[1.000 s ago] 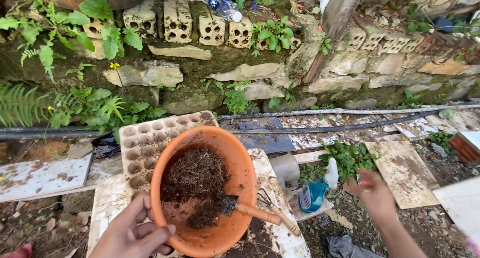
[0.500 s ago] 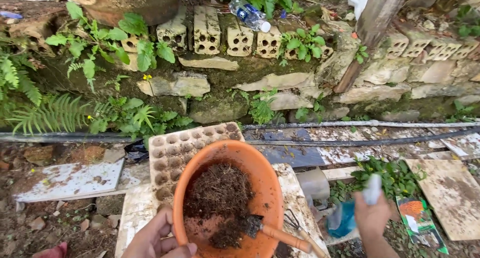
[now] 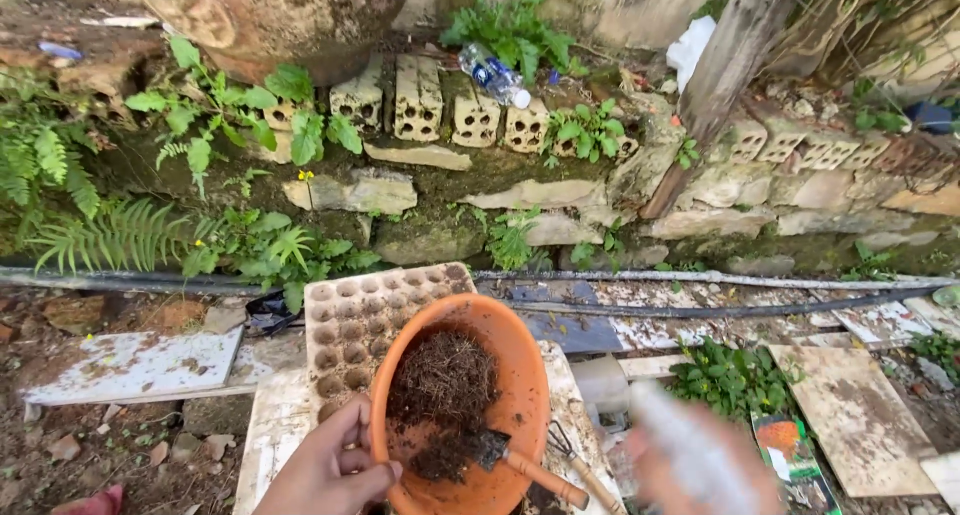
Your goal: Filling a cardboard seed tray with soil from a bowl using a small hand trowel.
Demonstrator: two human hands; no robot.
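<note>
On the weathered white board (image 3: pixel 275 430) that serves as a bench, a round orange plastic pot (image 3: pixel 520 400) sits tilted, partly filled with dark fibrous soil (image 3: pixel 445 380). The left hand (image 3: pixel 325 470) grips the pot's near left rim, thumb curled over the edge. A small trowel with a wooden handle (image 3: pixel 530 467) rests inside. The right hand (image 3: pixel 700 475), blurred, is wrapped around a pale bottle-like thing (image 3: pixel 675 430) beside the bench's right edge. A cardboard egg tray (image 3: pixel 350 320) lies behind the pot.

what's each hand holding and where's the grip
The left hand grips the orange pot by its near-left rim. The right hand holds a pale blurred object; what it is and where it is gripped cannot be told.
</note>
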